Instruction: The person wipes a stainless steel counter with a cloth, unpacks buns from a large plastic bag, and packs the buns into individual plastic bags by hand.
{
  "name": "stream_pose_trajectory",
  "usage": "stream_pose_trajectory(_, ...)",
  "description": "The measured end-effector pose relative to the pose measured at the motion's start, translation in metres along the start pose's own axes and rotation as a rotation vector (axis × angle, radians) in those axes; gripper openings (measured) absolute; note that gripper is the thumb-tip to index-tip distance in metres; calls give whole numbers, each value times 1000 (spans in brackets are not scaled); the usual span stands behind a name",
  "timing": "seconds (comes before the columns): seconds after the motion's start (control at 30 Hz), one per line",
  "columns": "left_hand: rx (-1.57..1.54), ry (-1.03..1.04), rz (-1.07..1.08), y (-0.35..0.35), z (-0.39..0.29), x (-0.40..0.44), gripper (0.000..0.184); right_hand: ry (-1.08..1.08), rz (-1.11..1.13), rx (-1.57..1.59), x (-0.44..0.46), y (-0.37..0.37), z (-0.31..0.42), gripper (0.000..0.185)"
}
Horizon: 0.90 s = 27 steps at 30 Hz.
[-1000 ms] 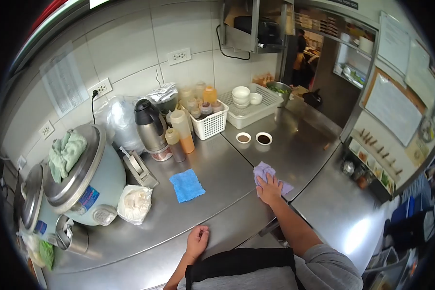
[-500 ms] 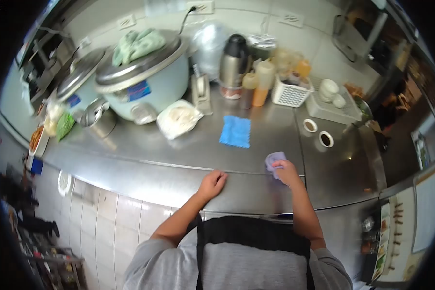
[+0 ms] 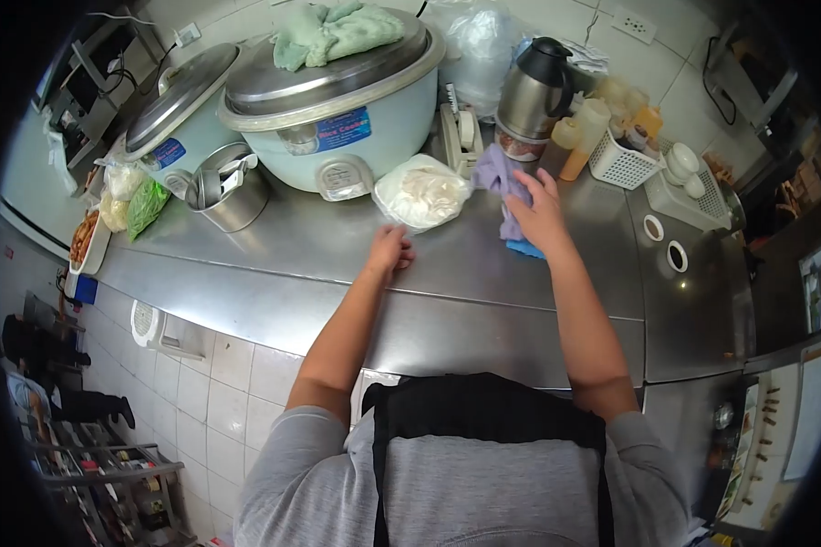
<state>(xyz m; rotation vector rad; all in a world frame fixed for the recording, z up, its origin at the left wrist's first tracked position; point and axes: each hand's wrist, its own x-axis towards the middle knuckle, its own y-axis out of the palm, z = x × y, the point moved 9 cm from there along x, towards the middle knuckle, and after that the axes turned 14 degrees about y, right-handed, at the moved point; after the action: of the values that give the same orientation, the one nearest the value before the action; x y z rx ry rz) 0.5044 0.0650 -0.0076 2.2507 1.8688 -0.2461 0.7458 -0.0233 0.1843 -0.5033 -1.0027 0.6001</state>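
My right hand (image 3: 540, 211) is over the purple cloth (image 3: 499, 175), thumb and fingers apart, touching its right side. Whether it grips the cloth is hard to make out. Under the purple cloth, an edge of the blue cloth (image 3: 525, 249) shows on the steel counter (image 3: 465, 264). My left hand (image 3: 390, 250) hovers or rests near the counter's middle, its fingers curled, with nothing visible in them. Just above it lies a white plastic bag (image 3: 421, 193). A tape dispenser (image 3: 462, 139) stands behind the bag.
Two large rice cookers (image 3: 337, 137) stand at the back left, beside a metal pot (image 3: 233, 202). A thermos (image 3: 533, 89), sauce bottles (image 3: 586, 137), a white basket (image 3: 622, 164) and two small sauce bowls (image 3: 676, 256) are to the right. A person (image 3: 55, 387) is at far left.
The view has swung left. My right hand has moved the purple cloth left and away from me, over the blue cloth, and its fingers have opened. My left hand has shifted toward the white bag.
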Motion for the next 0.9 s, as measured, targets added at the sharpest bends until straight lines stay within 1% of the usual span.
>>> stream_pose_trajectory(0.03,-13,-22,56,8,-1,6,35,12,-4,-8,-4,11,7,29)
stream_pose_trajectory(0.1,-24,-47,128,15,-3,19,32,12,272,255,-18,53,28,31)
stream_pose_trajectory(0.13,-60,-67,159,18,-2,23,28,24,268,245,-28,63,35,31)
stream_pose_trajectory(0.2,-93,-100,203,15,2,27,24,459,719,410,-69,118,27,38)
stream_pose_trajectory(0.23,-78,-59,232,12,-1,30,20,472,716,403,-77,122,34,38)
stream_pose_trajectory(0.27,-62,-17,260,9,-3,31,16,694,779,496,-92,133,29,42)
stream_pose_trajectory(0.3,-59,-26,268,6,-2,30,16,919,834,592,-109,143,25,46)
stream_pose_trajectory(0.33,-57,5,275,5,-4,28,14,929,832,590,-113,147,26,46)
stream_pose_trajectory(0.4,-59,34,282,2,-1,23,12,1078,804,586,-122,155,21,56)
stream_pose_trajectory(0.43,-8,110,312,2,-2,20,12,1080,804,582,-121,156,23,56)
stream_pose_trajectory(0.47,43,183,339,3,-2,14,12,1175,753,651,-123,155,20,59)
stream_pose_trajectory(0.5,11,208,370,4,-6,3,13,1264,699,720,-123,153,18,62)
stream_pose_trajectory(0.53,10,207,368,1,1,0,13,1264,700,719,-119,154,20,62)
stream_pose_trajectory(0.6,46,331,440,0,3,-12,12,1311,749,764,-122,159,21,57)
stream_pose_trajectory(0.63,107,334,477,-1,6,-19,11,1285,774,755,-124,165,17,52)
stream_pose_trajectory(0.67,108,326,476,-6,8,-25,11,1292,779,753,-131,171,12,52)
stream_pose_trajectory(0.73,307,378,657,-5,-5,-45,9,1151,725,789,-125,174,12,47)
stream_pose_trajectory(0.77,305,377,656,-12,-1,-42,9,1151,726,787,-125,176,7,47)
stream_pose_trajectory(0.83,304,405,418,-48,-1,-26,16,1090,815,707,-126,177,5,45)
stream_pose_trajectory(0.87,305,399,425,-55,-1,-25,16,1099,812,706,-127,176,0,45)
stream_pose_trajectory(0.9,589,645,174,-76,-36,-26,21,1111,824,756,-127,177,-1,47)
